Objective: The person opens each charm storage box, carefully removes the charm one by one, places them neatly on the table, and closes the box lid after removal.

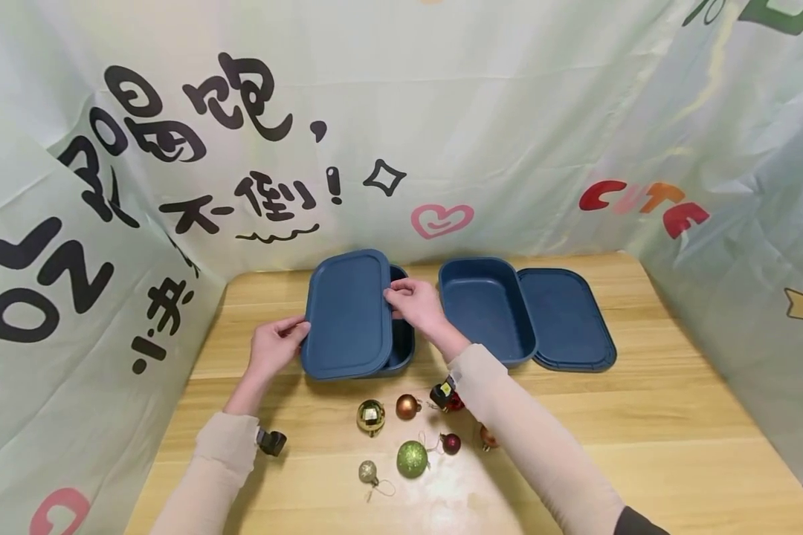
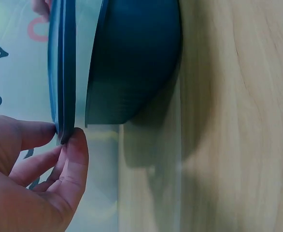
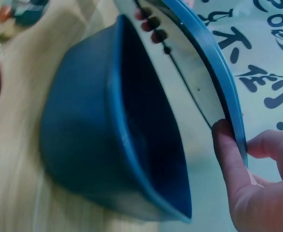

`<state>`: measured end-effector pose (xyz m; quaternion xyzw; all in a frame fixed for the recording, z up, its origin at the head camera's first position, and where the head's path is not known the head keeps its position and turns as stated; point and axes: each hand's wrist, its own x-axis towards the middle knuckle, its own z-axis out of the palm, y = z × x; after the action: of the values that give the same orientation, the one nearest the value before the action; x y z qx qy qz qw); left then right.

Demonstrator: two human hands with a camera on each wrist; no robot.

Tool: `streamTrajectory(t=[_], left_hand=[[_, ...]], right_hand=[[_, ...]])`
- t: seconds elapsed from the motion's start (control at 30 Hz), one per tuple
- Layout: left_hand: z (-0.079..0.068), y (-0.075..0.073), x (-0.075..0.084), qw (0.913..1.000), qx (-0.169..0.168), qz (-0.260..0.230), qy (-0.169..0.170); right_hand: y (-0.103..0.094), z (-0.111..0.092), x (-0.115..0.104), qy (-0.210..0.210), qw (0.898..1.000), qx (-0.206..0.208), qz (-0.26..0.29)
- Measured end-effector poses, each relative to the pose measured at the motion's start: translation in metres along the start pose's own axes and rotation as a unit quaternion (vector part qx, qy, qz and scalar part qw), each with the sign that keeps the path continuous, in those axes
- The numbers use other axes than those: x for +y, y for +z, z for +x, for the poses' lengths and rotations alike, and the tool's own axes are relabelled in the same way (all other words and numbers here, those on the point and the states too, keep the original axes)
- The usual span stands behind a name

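A blue rectangular lid (image 1: 348, 316) is held up over a blue box (image 1: 404, 348), which shows past the lid's right side. At the lid's left edge, my left hand (image 1: 276, 346) pinches the rim between thumb and fingers. My right hand (image 1: 420, 306) grips the opposite edge the same way. In the left wrist view a gap separates the lid (image 2: 63, 63) from the box (image 2: 136, 58). The right wrist view also shows the lid (image 3: 231, 92) apart from the box rim (image 3: 120, 111), the box interior dark.
Right of the hands stands a second, uncovered blue box (image 1: 485, 316), with another blue lid (image 1: 569, 319) on the table beside it. Several baubles lie nearer the front, among them a gold one (image 1: 371, 417), a copper one (image 1: 407, 406) and a glittery green one (image 1: 412, 459). A printed cloth (image 1: 508, 148) hangs behind.
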<state>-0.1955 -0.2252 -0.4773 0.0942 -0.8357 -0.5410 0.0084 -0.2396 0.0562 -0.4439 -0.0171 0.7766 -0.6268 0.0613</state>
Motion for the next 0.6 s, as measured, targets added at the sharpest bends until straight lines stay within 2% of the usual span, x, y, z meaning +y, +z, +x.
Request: streamTrajectory(t=[0.2,0.6], left_hand=[[0.002,0.011,0.007,0.9995,0.005,0.016,0.027],[0.006,0.027,0.018,0.9944,-0.009,0.09,0.055]], right_hand=[[-0.008,0.001,0.012,-0.038,0.993,0.03,-0.104],[-0.016,0.005,0.025,-0.064,0.977,0.052,-0.199]])
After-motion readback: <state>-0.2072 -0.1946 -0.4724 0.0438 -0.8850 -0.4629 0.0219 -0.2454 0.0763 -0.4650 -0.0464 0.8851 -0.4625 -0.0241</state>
